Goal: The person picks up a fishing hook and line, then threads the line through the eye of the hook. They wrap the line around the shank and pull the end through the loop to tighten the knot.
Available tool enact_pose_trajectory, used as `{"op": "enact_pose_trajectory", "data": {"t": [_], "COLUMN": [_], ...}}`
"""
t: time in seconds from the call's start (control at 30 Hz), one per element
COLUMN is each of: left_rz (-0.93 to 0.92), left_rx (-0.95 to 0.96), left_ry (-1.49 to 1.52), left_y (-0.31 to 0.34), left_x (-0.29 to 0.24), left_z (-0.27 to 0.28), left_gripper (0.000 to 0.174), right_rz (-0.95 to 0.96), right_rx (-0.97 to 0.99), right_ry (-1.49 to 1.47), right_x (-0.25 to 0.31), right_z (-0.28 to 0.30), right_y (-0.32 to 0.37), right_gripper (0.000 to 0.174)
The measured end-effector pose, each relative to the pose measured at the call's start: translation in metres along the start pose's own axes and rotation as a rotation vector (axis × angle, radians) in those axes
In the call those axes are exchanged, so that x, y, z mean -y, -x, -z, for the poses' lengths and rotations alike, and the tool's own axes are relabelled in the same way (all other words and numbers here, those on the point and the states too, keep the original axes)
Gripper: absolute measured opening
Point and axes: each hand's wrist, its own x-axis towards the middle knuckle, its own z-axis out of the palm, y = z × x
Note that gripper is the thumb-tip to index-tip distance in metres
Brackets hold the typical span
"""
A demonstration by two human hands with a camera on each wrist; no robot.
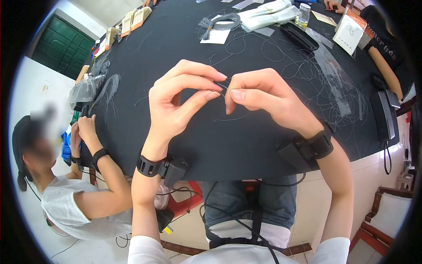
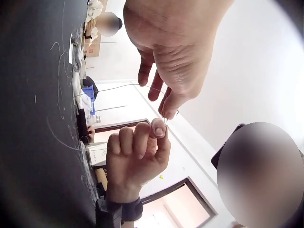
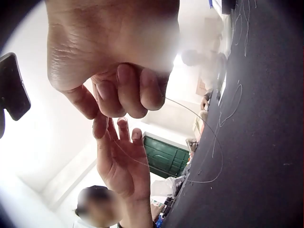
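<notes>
Above the black tabletop, my left hand (image 1: 173, 101) and right hand (image 1: 268, 94) meet nearly fingertip to fingertip. Between them runs a thin grey wire (image 3: 216, 138), which bows out in a loose loop beside the hands in the right wrist view. Thumb and fingers of the left hand (image 2: 180, 57) pinch it. The right hand (image 3: 114, 52) pinches it between thumb and index finger, the other fingers curled in. In the left wrist view the wire (image 2: 118, 87) also trails away past the left fingers. Its pinched ends are mostly hidden by the fingertips.
On the black table (image 1: 193, 154) lie a coiled wire bundle (image 1: 224, 20), white packets (image 1: 268, 15), a glass jar (image 1: 303, 15) and a black case (image 1: 299, 37). Loose wire strands and clear plastic strips (image 1: 329, 66) spread at right. Another person (image 1: 88, 193) sits at left.
</notes>
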Motion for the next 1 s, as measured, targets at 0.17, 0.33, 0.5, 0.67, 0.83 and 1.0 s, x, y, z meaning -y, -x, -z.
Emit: {"op": "enact_pose_trajectory", "data": {"t": [0.17,0.33,0.5,0.67,0.83,1.0], "left_rz": [-0.015,-0.013,-0.003,-0.006,-0.036,0.035], "left_rx": [0.01,0.011,-0.006,0.005,0.009,-0.042], "left_ry": [-0.01,0.0,0.011,0.005,-0.003,0.009], "left_y": [-0.001,-0.001,-0.0014,-0.0003,-0.0005,0.001], "left_x": [0.001,0.0016,-0.0003,0.0019,0.0026,0.0013], "left_z": [0.0007,0.0005,-0.001,0.0,0.0001,-0.0019], "left_gripper": [0.013,0.013,0.013,0.013,0.013,0.011], "right_rz": [0.002,-0.012,-0.009,0.006,0.001,-0.013], "right_rx": [0.005,0.005,0.002,0.009,0.012,-0.12], "right_ry": [-0.014,-0.004,-0.017,-0.002,0.011,-0.009], "right_x": [-0.0016,-0.0017,-0.0005,-0.0022,-0.0028,-0.0077], "right_z": [-0.0001,0.0,-0.0006,-0.0002,0.0005,-0.0042], "right_y": [-0.0005,-0.0005,-0.0005,-0.001,-0.0012,-0.0023], "right_gripper": [0.024,0.025,0.025,0.026,0.025,0.022]}}
